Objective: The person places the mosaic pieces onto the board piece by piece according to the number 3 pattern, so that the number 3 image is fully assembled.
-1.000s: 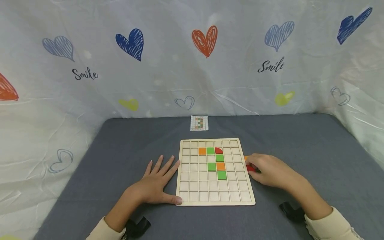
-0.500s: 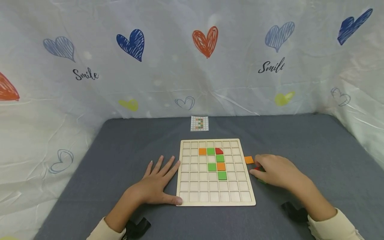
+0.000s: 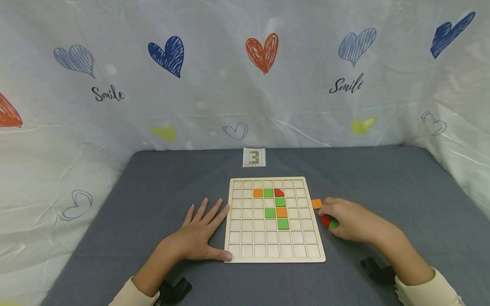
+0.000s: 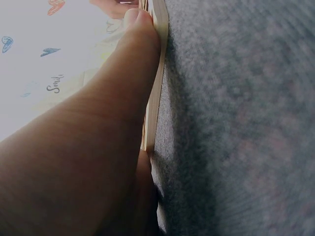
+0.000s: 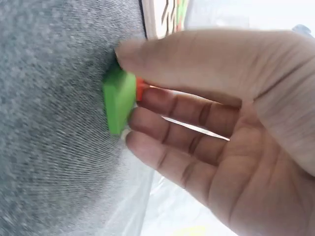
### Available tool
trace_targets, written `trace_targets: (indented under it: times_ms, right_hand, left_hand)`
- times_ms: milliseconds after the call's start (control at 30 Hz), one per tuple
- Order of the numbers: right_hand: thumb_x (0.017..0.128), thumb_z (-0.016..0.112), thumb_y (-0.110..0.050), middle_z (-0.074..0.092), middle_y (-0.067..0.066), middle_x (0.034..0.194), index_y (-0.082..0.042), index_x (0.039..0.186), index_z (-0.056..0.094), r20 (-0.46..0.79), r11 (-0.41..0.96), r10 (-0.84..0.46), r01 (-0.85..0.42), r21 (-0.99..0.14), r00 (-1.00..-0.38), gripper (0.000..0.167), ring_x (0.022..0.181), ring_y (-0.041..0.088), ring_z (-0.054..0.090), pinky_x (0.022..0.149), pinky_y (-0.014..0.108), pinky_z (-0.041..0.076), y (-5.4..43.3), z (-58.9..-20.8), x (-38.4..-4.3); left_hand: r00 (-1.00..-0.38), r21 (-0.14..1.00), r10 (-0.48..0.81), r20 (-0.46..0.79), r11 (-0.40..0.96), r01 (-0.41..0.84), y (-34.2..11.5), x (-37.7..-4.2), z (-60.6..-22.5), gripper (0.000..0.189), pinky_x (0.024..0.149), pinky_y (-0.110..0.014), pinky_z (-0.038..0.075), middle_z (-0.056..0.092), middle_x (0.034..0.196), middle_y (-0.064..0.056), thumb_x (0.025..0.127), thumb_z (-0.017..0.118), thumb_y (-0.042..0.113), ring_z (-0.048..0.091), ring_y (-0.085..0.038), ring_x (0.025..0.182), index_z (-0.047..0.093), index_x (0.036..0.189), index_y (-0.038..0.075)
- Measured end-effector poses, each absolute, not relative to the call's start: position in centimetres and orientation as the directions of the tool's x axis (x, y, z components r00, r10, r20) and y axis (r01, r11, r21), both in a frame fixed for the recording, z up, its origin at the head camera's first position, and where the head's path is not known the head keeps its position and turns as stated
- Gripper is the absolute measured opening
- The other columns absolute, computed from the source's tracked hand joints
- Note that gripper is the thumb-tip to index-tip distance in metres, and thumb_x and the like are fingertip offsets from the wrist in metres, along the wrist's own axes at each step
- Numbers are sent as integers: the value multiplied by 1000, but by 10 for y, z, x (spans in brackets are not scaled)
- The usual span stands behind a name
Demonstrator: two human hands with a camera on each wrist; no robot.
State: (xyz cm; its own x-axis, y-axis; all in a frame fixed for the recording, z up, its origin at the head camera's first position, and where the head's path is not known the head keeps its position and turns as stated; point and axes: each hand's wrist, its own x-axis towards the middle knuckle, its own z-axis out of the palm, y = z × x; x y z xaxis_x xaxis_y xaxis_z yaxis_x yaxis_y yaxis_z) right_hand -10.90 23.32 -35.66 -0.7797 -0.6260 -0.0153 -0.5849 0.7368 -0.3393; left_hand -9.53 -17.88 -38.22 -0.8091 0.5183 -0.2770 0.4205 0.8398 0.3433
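Note:
My left hand (image 3: pixel 196 238) lies with its fingers spread beside the square wooden board (image 3: pixel 252 250). Its thumb and index fingertip are at the board's left edge, and the left wrist view shows the thumb against the board's side. To the right of the board, my right hand (image 3: pixel 350 219) bends over a red tile (image 3: pixel 325 220) and a green tile (image 3: pixel 334 223), which sit between thumb and index finger. The right wrist view shows the green tile close at the cloth, thumb tip at one end and fingertips at its face. An orange tile (image 3: pixel 317 204) lies by the board's right edge.
Several green, orange and red tiles, such as an orange tile (image 3: pixel 281 212), sit in the board's grid. Behind the board lies a small printed card (image 3: pixel 254 157) with a coloured grid pattern. Dark grey cloth (image 3: pixel 180 174) covers the table, with a heart-printed curtain (image 3: pixel 214 93) behind.
My right hand has drawn away from the board's right edge with the red and green tiles, and then come slightly back. The orange tile is now uncovered. My left hand has not moved.

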Motion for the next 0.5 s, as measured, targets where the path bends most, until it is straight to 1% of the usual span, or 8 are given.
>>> trace_targets:
  times_ms: [100, 300, 500]
  right_hand:
    - [74, 79, 6, 54, -8, 91, -10, 96, 72, -9, 741, -622, -584, -333, -783, 27, 77, 9, 46, 64, 26, 42, 232, -357, -108]
    - [78, 82, 2, 56, -6, 91, -10, 95, 72, 12, 746, -612, -582, -322, -791, 23, 76, 9, 48, 64, 27, 44, 231, -358, -106]
    - [78, 82, 1, 55, -7, 88, -12, 95, 72, 25, 758, -600, -579, -301, -799, 24, 73, 8, 46, 62, 27, 42, 230, -358, -106]
  left_hand:
    - [-808, 340, 520, -276, 840, 423, -179, -96, -383, 119, 113, -66, -6, 4, 168, -5, 74, 60, 86, -9, -39, 151, 12, 164, 24]
    - [-806, 341, 523, -276, 838, 427, -180, -96, -384, 119, 113, -66, -6, 3, 168, -6, 74, 61, 84, -10, -39, 150, 11, 164, 23]
    - [-808, 343, 524, -271, 837, 427, -180, -96, -385, 120, 113, -66, -6, 3, 168, -6, 74, 60, 85, -10, -39, 150, 11, 164, 23]
